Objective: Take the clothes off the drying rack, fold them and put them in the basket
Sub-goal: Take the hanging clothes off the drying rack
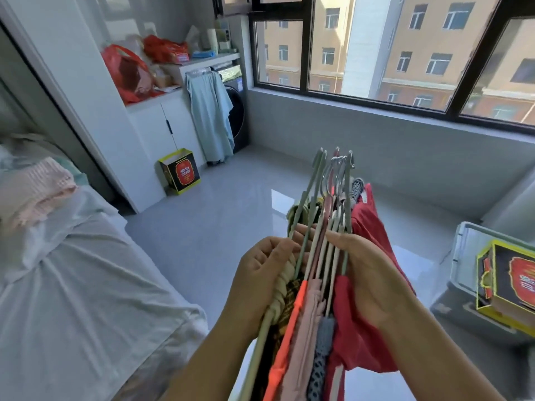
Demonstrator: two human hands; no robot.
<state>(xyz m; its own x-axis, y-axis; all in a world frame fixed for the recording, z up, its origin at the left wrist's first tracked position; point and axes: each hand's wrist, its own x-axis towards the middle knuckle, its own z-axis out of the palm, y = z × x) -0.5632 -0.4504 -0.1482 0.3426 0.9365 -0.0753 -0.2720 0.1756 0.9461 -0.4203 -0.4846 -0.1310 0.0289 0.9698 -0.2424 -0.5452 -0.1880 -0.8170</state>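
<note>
Head view: looks down into a bright laundry room.
Window (376, 53): spans the far wall, dark-framed, faces a tan building.
Bed (86, 285): fills the left side, draped in a pale sheet.
Floor (220, 215): glossy grey tile.
White cabinet (162, 125): stands at the far left, red bags on top.
Pale bin (451, 299): sits on the floor at the right edge, holds a yellow-edged black box (509, 285).
Clothes on hangers (312, 299): bunched in the centre foreground, held in the air between both hands, hooks pointing toward the window.
Red garment (367, 227): hangs at the bundle's right edge.
Left hand (260, 273): grasps the bundle's left side, fingers curled over the hanger arms.
Right hand (373, 273): clasps the bundle's right side, against the red garment.
</note>
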